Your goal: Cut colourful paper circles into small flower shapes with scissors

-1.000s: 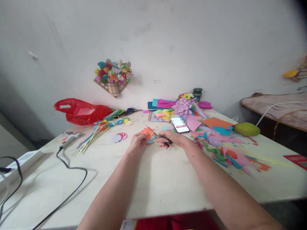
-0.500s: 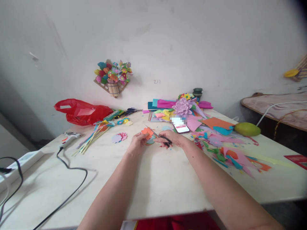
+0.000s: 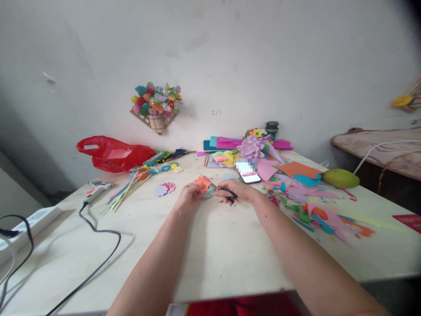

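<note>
My left hand [image 3: 190, 195] is closed on an orange flower cut-out [image 3: 202, 183] with a scalloped edge, pinched between thumb and fingers. My right hand [image 3: 237, 192] grips a pair of black-handled scissors [image 3: 230, 193], whose blades reach left to the orange piece. Below the blades lies a light-blue round piece [image 3: 208, 192], partly covered by the hands. Small scraps are scattered by the right hand. Left of my hands, lilac and red-patterned flower cut-outs [image 3: 165, 189] overlap on the table.
A phone [image 3: 249, 172] lies just beyond my right hand. Coloured scraps [image 3: 315, 210], an orange sheet [image 3: 299, 170] and a green mango-like fruit [image 3: 341, 178] are to the right. On the left are a glue gun [image 3: 97, 192] with its cord, thin sticks [image 3: 123, 193], a red bag [image 3: 115, 154] and a power strip [image 3: 29, 224].
The view has shifted very slightly. Both hands stay in nearly the same place, with the scissor blades still at the orange flower cut-out.
</note>
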`<state>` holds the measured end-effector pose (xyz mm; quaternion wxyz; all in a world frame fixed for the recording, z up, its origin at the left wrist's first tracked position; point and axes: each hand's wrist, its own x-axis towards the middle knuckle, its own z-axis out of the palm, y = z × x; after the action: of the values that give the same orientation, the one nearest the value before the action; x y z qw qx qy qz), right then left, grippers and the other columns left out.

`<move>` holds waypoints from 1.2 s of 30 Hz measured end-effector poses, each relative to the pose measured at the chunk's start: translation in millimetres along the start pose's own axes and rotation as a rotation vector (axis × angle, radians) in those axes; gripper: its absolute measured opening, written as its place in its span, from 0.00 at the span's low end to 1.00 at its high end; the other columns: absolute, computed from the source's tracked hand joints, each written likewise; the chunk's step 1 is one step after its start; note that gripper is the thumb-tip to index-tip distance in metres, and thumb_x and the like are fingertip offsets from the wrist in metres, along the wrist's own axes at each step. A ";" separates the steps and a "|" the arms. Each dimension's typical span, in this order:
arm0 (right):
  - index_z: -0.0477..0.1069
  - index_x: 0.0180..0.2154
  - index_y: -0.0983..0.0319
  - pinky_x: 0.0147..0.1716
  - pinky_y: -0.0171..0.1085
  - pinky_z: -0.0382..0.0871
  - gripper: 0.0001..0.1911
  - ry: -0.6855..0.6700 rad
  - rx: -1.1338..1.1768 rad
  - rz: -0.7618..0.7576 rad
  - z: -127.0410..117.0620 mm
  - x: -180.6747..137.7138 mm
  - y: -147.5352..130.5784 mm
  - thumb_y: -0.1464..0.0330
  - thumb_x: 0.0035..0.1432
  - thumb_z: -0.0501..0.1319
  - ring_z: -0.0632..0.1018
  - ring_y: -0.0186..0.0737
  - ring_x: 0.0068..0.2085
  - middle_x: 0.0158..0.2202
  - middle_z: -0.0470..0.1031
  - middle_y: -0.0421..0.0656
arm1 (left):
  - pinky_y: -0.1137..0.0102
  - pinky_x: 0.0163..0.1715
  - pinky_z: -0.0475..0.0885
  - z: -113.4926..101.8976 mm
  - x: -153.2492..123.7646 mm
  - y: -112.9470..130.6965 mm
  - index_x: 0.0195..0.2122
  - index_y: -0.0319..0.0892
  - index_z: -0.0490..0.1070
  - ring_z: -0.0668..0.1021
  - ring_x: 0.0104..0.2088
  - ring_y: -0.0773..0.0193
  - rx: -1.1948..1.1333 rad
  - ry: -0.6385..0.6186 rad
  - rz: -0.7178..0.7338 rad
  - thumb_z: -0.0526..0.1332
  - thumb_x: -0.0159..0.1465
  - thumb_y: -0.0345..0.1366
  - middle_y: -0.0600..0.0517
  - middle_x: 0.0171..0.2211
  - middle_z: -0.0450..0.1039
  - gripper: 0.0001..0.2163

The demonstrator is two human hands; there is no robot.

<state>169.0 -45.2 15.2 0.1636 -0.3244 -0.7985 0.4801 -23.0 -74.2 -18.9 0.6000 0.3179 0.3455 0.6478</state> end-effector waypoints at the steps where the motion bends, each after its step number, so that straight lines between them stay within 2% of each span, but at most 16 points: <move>1: 0.66 0.26 0.64 0.12 0.27 0.53 0.20 -0.003 -0.003 -0.002 0.0 0.0 0.0 0.52 0.51 0.60 0.69 0.27 0.16 0.20 0.69 0.38 | 0.77 0.24 0.73 -1.4 0.7 0.2 0.26 0.33 0.73 0.76 0.23 0.69 0.001 -0.002 -0.011 0.64 0.46 0.23 0.48 0.27 0.77 0.05; 6: 0.65 0.25 0.64 0.13 0.27 0.56 0.20 -0.017 0.020 0.006 -0.1 -0.4 -0.4 0.53 0.50 0.61 0.67 0.27 0.15 0.18 0.68 0.37 | 0.78 0.21 0.73 -3.9 1.5 2.3 0.26 0.32 0.73 0.76 0.21 0.70 0.010 0.001 -0.049 0.62 0.48 0.22 0.49 0.26 0.76 0.04; 13: 0.65 0.26 0.64 0.11 0.27 0.52 0.20 -0.032 -0.021 0.010 -0.8 -1.3 -1.0 0.52 0.51 0.60 0.68 0.27 0.16 0.18 0.68 0.37 | 0.78 0.21 0.73 -5.4 1.2 4.9 0.27 0.32 0.73 0.76 0.21 0.70 0.022 -0.011 -0.078 0.61 0.48 0.21 0.48 0.25 0.76 0.05; 19: 0.65 0.25 0.64 0.12 0.27 0.53 0.19 -0.050 -0.025 0.001 -1.4 -1.9 -0.3 0.54 0.52 0.59 0.67 0.27 0.16 0.18 0.68 0.37 | 0.78 0.20 0.73 -6.5 0.8 6.5 0.34 0.30 0.74 0.76 0.23 0.69 0.028 -0.051 -0.114 0.61 0.49 0.21 0.47 0.28 0.76 0.10; 24: 0.65 0.26 0.64 0.12 0.27 0.52 0.18 -0.088 -0.020 -0.007 -3.3 -2.2 0.8 0.55 0.52 0.59 0.68 0.27 0.15 0.18 0.68 0.37 | 0.79 0.20 0.73 -4.7 -2.8 8.4 0.37 0.30 0.74 0.77 0.24 0.69 0.007 -0.055 -0.143 0.59 0.50 0.21 0.46 0.31 0.77 0.12; 29: 0.64 0.25 0.64 0.12 0.27 0.56 0.17 -0.108 0.033 0.006 -3.1 1.5 6.8 0.56 0.52 0.60 0.68 0.27 0.15 0.17 0.67 0.36 | 0.80 0.19 0.73 -2.9 -5.5 9.9 0.37 0.30 0.74 0.76 0.23 0.69 -0.013 -0.068 -0.168 0.59 0.51 0.20 0.46 0.32 0.77 0.13; 32: 0.64 0.24 0.64 0.13 0.27 0.57 0.16 -0.100 0.044 0.010 -2.4 2.3 7.5 0.57 0.51 0.60 0.68 0.27 0.15 0.16 0.68 0.36 | 0.79 0.21 0.74 -2.0 -5.6 9.8 0.36 0.31 0.74 0.77 0.25 0.68 -0.018 -0.056 -0.170 0.58 0.51 0.20 0.46 0.32 0.76 0.12; 36: 0.64 0.24 0.64 0.11 0.26 0.55 0.17 -0.089 0.020 0.011 -1.1 0.2 2.1 0.56 0.52 0.60 0.68 0.27 0.15 0.16 0.69 0.37 | 0.77 0.23 0.75 -0.1 -6.2 9.5 0.36 0.31 0.73 0.77 0.27 0.67 -0.017 -0.037 -0.175 0.58 0.51 0.20 0.46 0.32 0.76 0.11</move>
<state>170.3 -43.6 13.8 0.1288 -0.3053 -0.7982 0.5030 -27.9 -80.8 -11.1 0.6632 0.2933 0.3552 0.5898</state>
